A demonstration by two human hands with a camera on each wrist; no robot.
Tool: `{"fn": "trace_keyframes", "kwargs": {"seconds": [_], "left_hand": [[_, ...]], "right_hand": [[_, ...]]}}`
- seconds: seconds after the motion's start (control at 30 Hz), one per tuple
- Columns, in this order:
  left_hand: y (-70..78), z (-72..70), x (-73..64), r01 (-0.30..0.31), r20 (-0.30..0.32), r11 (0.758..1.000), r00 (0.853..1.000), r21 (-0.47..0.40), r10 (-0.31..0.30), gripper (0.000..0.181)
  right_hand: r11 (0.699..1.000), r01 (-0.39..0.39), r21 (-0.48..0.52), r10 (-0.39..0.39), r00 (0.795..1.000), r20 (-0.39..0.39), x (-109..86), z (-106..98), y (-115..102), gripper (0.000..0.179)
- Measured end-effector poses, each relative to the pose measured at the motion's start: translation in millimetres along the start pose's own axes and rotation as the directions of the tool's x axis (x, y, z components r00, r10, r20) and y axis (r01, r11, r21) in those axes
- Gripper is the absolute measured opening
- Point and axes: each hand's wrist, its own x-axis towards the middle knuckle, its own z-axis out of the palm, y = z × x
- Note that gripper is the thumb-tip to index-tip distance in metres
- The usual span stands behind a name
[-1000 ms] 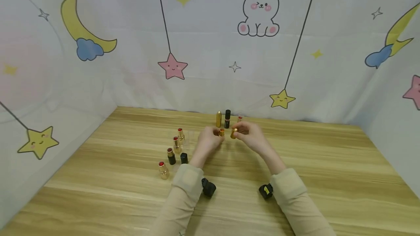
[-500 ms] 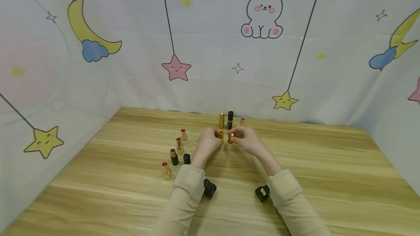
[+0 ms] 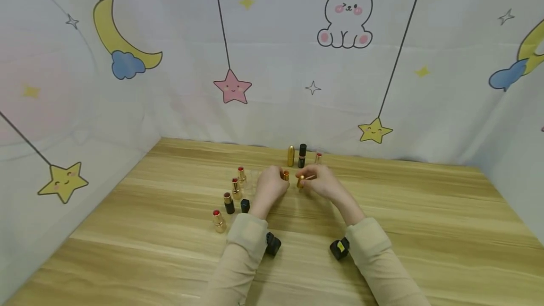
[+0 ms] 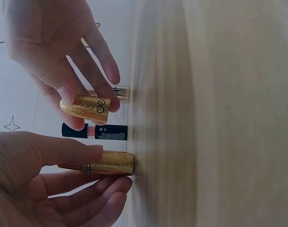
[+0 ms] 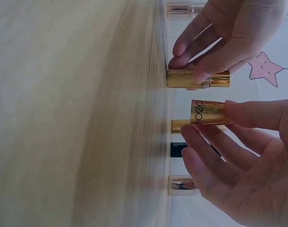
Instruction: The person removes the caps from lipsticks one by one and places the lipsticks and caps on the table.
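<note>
My left hand (image 3: 269, 185) holds an uncapped gold lipstick (image 4: 113, 164) between thumb and fingers. In both wrist views its base stands against the tabletop. A gold cap (image 5: 207, 112) with dark lettering is pinched in my right hand (image 3: 323, 182), above the table and apart from the lipstick. Behind the hands stand a bullet-shaped gold lipstick (image 3: 291, 156), a black lipstick (image 3: 302, 156) and a clear-cased lipstick (image 3: 318, 157), the last partly hidden by the right hand.
Left of my hands, several uncapped lipsticks (image 3: 235, 189) stand in a slanting row on the wooden table (image 3: 148, 230). A black cap (image 3: 245, 206) and faint clear caps are beside them. A white patterned curtain (image 3: 272, 122) hangs along the back and sides.
The head view has shifted slightly. Both hands have moved a little left over the table, and the right hand has lowered the cap nearer the tabletop. Each hand keeps its hold.
</note>
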Motion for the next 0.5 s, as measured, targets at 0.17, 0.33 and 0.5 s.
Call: {"fn": "trace_keyframes", "kwargs": {"seconds": [0.17, 0.33, 0.5], "left_hand": [[0.4, -2.5, 0.2, 0.007, 0.001, 1.000, 1.000, 0.026, -0.007, 0.007], [-1.9, -4.7, 0.2, 0.026, -0.003, 0.999, 1.000, 0.028, -0.025, 0.005], [-3.7, -6.3, 0.3, 0.042, -0.003, 0.999, 0.999, 0.016, -0.042, 0.007]], "right_hand": [[1.000, -0.003, -0.010, 0.003, 1.000, 0.016, 3.0, 1.3, -0.9, 0.024], [1.000, -0.027, -0.005, 0.027, 0.998, 0.050, 5.7, 4.9, -3.2, 0.024], [0.998, -0.044, -0.034, 0.046, 0.997, 0.059, 7.0, 9.5, -4.4, 0.023]]}}
